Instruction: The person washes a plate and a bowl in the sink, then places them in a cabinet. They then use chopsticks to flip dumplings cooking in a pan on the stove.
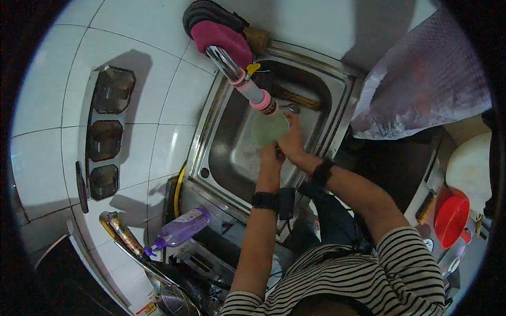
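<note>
A pale green bowl (pixel 270 129) is held over the stainless steel sink (pixel 233 158), just under the pink-ringed faucet extension (pixel 257 94). My left hand (pixel 272 153) grips its near edge, with the fingers largely hidden. Along the right side, my right hand (pixel 291 138) has its fingers at the bowl's rim; it looks slightly blurred. Behind the bowl, a metal spoon (pixel 293 108) lies in the basin beside a brown bristled brush (pixel 302 99).
A magenta cloth (pixel 221 39) hangs behind the chrome faucet (pixel 225 63). Left of the sink lies a purple soap bottle (pixel 184 227), near a wire strainer (pixel 176 300). A wall rack (pixel 106 138) holds dark containers. At right are a hanging woven plastic sheet (pixel 427 79) and a red plastic scoop (pixel 451 221).
</note>
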Demonstrator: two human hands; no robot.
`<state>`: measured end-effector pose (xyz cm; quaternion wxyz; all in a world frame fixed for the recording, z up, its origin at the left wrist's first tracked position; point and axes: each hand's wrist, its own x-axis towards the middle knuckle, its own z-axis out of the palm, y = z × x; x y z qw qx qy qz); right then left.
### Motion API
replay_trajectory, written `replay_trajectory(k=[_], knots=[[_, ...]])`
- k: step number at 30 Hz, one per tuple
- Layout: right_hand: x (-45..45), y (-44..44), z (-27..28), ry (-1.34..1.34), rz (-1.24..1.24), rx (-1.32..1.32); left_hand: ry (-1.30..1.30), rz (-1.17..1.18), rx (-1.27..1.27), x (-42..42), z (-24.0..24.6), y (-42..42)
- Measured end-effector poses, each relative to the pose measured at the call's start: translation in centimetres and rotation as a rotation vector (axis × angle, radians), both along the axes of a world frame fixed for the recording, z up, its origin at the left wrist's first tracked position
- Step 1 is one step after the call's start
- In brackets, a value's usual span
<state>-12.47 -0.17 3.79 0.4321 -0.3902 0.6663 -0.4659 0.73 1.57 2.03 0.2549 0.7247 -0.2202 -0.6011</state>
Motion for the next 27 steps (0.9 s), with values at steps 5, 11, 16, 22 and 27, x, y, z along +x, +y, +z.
replay_trajectory(k=[5,11,16,22,27], knots=[[-1.2,0.0,0.7,-0.437,0.432,0.497,-0.274,-0.191,-0.27,1.5,-0.2,-0.5],[1.3,0.7,-3.6,-0.287,-0.223,0.187,0.05,-0.074,-0.043,-0.8,2.3,-0.9],[-0.5,0.0,-5.8,-0.784,-0.058,0.337,-0.067,-0.376,-0.011,1.2,3.0,-1.6],[-0.2,0.5,-2.8,-0.919,-0.244,0.481,0.191,-0.072,-0.034,2.3,2.8,-1.1],[1.1,2.0,-0.5,-0.883,-0.05,0.305,0.381,0.026,0.011,2.0,3.5,0.3]])
